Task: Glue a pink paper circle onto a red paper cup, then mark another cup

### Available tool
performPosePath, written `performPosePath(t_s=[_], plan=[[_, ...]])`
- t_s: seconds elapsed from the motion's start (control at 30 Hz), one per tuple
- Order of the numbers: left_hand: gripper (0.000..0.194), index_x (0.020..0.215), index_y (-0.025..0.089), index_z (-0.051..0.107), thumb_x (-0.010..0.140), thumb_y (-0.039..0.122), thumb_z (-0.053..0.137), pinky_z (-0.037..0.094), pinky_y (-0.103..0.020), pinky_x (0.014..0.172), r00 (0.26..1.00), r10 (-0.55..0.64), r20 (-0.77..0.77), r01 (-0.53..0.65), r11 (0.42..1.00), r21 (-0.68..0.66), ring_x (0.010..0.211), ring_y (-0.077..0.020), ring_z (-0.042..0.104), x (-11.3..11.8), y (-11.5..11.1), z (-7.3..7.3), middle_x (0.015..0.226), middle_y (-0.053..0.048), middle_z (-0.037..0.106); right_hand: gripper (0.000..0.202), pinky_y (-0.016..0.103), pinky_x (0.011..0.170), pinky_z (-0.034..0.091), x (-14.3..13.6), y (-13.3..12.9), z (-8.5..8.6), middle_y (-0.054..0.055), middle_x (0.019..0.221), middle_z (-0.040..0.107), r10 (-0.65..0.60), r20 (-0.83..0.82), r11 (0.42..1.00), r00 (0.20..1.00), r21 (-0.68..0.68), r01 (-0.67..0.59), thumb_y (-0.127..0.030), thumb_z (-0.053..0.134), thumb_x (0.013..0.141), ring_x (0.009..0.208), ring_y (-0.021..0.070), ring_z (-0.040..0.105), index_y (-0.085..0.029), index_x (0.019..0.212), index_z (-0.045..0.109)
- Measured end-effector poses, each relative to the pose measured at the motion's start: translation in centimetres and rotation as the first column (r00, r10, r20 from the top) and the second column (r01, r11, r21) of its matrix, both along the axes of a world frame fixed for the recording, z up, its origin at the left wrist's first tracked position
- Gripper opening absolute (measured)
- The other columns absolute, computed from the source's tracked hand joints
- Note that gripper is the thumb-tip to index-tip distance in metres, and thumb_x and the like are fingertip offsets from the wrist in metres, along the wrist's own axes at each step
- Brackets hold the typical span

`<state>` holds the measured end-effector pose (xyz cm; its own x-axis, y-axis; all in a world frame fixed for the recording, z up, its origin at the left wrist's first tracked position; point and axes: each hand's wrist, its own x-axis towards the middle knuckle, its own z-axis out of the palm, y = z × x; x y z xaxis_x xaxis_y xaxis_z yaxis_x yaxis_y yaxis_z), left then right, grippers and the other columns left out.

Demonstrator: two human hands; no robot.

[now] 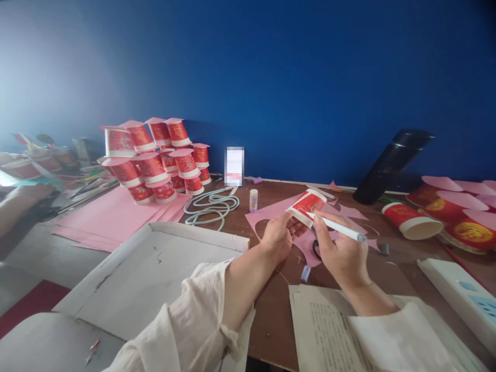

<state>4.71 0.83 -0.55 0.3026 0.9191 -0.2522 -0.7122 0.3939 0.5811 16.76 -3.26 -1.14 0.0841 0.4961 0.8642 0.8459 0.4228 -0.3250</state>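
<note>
A red paper cup with a white rim (306, 205) is held tilted on its side above the table. My left hand (278, 235) grips it from the left and below, fingers curled under it. My right hand (343, 250) is closed on a white pen (341, 227), whose tip end points at the cup's side. Beneath both hands lie pink paper scraps (267, 212) with round cut-outs. The black handle of a tool, perhaps scissors (316, 249), shows partly between the hands. A small glue stick (253, 200) stands upright to the left of the cup.
Stacked red cups with pink paper tops (153, 168) stand at left beside pink sheets (112, 212), a coiled cable (213, 206) and a white box lid (155, 268). At right are a black bottle (387, 168), a lying cup (411, 219) and a power strip (461, 294). Another person's hand (29, 199) is far left.
</note>
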Motion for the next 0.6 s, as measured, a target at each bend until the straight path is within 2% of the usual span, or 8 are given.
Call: performPosePath(t_s=[0.6], plan=[[0.019,0.091,0.009,0.069,0.091,0.019,0.053,0.053,-0.035,0.091,0.999,-0.009,0.032,0.009,1.000,0.006,0.081,-0.0183,0.071,0.05,0.17,-0.30,0.089,-0.013,0.074,0.018,0.039,0.083,0.056,-0.14,-0.08,0.09,0.012,0.096,0.075,-0.011,0.018,1.000,1.000,0.011,0.011,-0.026,0.057,0.091,0.090,0.0239,0.071,-0.014,0.099,0.070]])
